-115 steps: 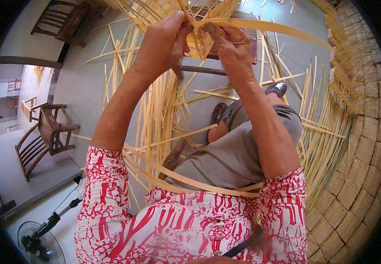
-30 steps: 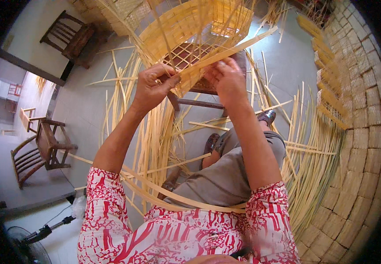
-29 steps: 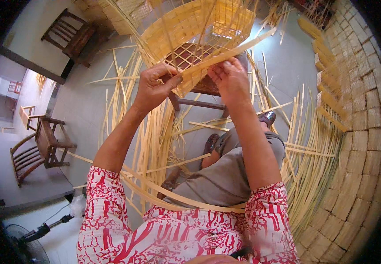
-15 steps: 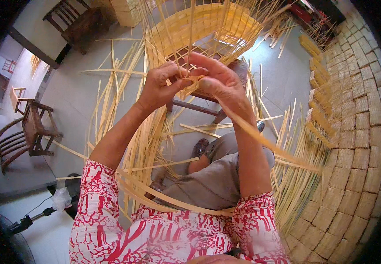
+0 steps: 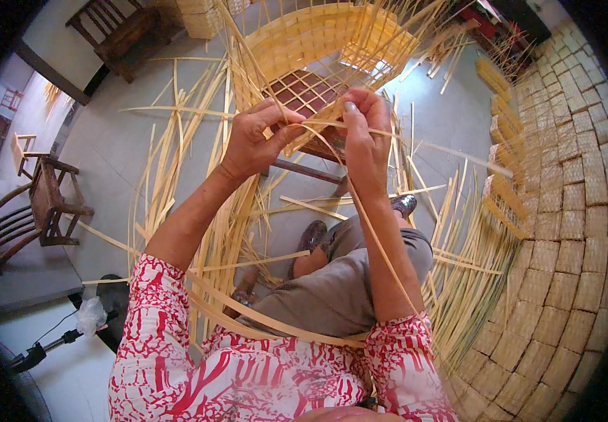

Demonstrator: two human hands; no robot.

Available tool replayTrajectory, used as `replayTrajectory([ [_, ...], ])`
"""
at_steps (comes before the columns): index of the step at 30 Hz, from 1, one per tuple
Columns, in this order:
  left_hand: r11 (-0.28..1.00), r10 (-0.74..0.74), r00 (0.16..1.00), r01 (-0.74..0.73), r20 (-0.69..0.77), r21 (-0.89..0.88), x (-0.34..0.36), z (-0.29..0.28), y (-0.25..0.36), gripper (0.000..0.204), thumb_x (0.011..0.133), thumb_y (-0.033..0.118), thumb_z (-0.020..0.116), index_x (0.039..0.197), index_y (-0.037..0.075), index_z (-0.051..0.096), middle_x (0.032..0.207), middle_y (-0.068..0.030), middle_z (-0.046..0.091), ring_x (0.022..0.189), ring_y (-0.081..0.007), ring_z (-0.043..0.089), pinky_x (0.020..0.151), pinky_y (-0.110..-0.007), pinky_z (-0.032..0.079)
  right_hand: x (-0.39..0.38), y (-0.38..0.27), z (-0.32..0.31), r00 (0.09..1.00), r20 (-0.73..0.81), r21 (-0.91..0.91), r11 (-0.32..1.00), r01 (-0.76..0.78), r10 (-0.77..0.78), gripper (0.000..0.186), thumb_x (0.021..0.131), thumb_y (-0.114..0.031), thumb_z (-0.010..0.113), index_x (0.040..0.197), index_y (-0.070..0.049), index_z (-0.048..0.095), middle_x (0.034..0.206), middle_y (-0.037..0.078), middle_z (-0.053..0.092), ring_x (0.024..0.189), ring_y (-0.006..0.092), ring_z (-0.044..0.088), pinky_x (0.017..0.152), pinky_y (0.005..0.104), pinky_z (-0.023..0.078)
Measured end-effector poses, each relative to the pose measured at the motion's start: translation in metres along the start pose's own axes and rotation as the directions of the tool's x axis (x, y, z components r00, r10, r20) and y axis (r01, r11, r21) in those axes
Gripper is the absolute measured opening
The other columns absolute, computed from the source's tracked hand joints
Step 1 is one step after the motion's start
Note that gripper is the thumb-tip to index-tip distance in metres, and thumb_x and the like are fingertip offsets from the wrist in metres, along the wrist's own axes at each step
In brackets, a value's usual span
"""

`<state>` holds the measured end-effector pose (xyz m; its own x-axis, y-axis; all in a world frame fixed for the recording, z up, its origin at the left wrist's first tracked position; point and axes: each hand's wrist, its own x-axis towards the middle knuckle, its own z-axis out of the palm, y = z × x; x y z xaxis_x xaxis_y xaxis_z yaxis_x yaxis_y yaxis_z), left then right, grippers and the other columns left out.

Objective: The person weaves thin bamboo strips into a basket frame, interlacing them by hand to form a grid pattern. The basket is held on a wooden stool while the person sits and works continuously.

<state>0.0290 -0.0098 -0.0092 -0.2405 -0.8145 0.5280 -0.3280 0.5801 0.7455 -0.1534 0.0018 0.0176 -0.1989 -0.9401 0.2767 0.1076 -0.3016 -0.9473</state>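
A yellow bamboo basket point(image 5: 311, 32), with open lattice base and long upright strips, rests on a dark wooden seat in front of me. My left hand point(image 5: 255, 137) pinches pale strips at the basket's near corner, thumb and index closed on them. My right hand point(image 5: 364, 137) is curled at the near side, thumb raised and fingers closed on a flat pale strip point(image 5: 444, 149) that trails off rightward. A thinner strip point(image 5: 381, 243) hangs down along my right forearm.
Loose strips point(image 5: 177, 155) lie over the grey floor and across my lap. Wooden chairs point(image 5: 54, 200) stand at left, near a fan point(image 5: 44, 352). Stacked woven baskets point(image 5: 557, 274) line the right side, with lattice pieces point(image 5: 504, 204) beside them.
The long strip that pointed up to the right now hangs downward and rightward. My right hand has turned thumb-up and shifted slightly at the corner. My left hand keeps pinching, slightly further right.
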Motion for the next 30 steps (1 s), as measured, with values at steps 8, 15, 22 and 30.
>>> replayTrajectory([
  [8,0.997,0.072,0.995,-0.070,-0.067,0.029,0.001,0.006,-0.006,0.011,0.084,0.008,0.076,0.095,0.004,0.074,0.077,-0.0069,0.063,0.062,-0.0142,0.060,0.059,-0.028,0.048,0.019,0.005,-0.021,0.995,0.086,-0.012,0.999,-0.042,0.043,0.016,0.093,-0.017,0.065,0.101,-0.005,0.059,0.090,0.001,0.061,0.077,0.0079,0.056,0.068,0.0233,0.047],
  [15,0.998,0.043,0.992,-0.037,-0.122,0.053,-0.001,0.012,-0.012,0.010,0.085,0.011,0.077,0.090,0.003,0.073,0.074,-0.0071,0.062,0.061,-0.0157,0.060,0.056,-0.028,0.048,0.020,0.010,-0.038,0.946,0.009,0.607,0.750,-0.262,0.323,0.028,0.108,-0.023,0.038,0.090,-0.006,0.052,0.090,0.014,0.064,0.081,0.0294,0.067,0.084,0.0459,0.058],
  [22,0.998,0.022,0.997,-0.018,-0.072,0.065,0.003,0.009,-0.005,0.013,0.083,0.014,0.079,0.088,0.003,0.073,0.074,-0.0075,0.064,0.063,-0.0152,0.063,0.056,-0.029,0.049,0.010,0.014,-0.033,0.909,-0.081,0.676,0.693,-0.252,0.410,0.020,0.104,-0.024,0.045,0.097,-0.007,0.054,0.092,0.012,0.065,0.081,0.0286,0.068,0.075,0.0405,0.058],
  [30,0.995,-0.036,0.997,0.043,-0.073,0.090,0.011,0.006,-0.009,0.013,0.086,0.013,0.076,0.090,0.002,0.073,0.074,-0.0073,0.069,0.060,-0.0116,0.065,0.055,-0.026,0.051,0.009,0.004,-0.026,0.873,-0.034,0.740,0.599,-0.306,0.487,0.029,0.105,-0.031,0.045,0.103,-0.004,0.054,0.096,0.016,0.064,0.090,0.0273,0.066,0.086,0.0405,0.054],
])
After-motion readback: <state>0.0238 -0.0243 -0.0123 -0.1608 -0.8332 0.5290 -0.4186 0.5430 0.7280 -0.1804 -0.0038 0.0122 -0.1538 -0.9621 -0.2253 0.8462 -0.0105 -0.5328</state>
